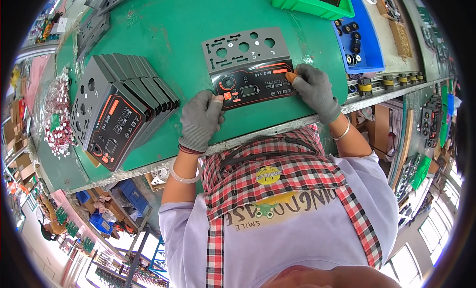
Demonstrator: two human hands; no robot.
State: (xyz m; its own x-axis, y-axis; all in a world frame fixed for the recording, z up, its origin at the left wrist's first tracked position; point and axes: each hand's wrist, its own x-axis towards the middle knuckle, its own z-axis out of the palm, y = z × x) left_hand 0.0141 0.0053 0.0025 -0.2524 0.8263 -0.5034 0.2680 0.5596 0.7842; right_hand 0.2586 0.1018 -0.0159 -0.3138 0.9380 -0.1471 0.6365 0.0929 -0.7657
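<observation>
Panel [255,82]: by the green desk's [173,30] front edge, between both hands.
Left hand [202,118]: narrow grip, holding the panel's near left corner.
Right hand [316,89]: narrow grip, holding its right end.
Stack of panels [124,104]: left of the left hand.
</observation>
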